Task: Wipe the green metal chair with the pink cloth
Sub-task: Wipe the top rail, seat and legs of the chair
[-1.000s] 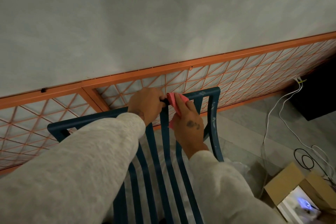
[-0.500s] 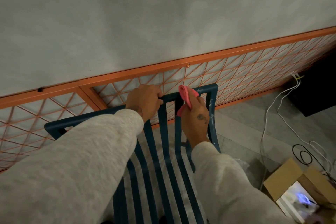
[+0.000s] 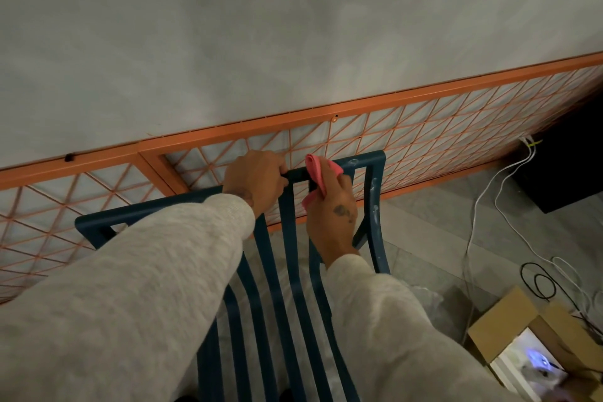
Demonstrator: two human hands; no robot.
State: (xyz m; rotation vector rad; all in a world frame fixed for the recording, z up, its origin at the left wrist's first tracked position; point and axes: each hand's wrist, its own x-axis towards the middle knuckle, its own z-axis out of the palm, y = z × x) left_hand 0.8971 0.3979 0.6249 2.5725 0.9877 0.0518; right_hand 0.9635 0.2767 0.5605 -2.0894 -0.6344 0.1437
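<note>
The dark green metal chair [image 3: 375, 202] stands below me, its slatted back running up to a top rail with pale smudges near the right corner. My left hand [image 3: 254, 183] grips the top rail near its middle. My right hand [image 3: 332, 219] holds the bunched pink cloth [image 3: 318, 174] and presses it over the top rail, just right of my left hand. The cloth wraps the rail where a slat joins it. Both grey sleeves hide much of the chair's seat and left side.
An orange metal lattice panel [image 3: 424, 137] leans on the grey wall right behind the chair. White and black cables [image 3: 483, 206] trail over the tiled floor at the right. An open cardboard box [image 3: 509, 336] sits at the lower right, a black object [image 3: 571, 170] beyond it.
My right hand has slid the pink cloth to the right along the top rail. My left hand has kept its grip on the rail.
</note>
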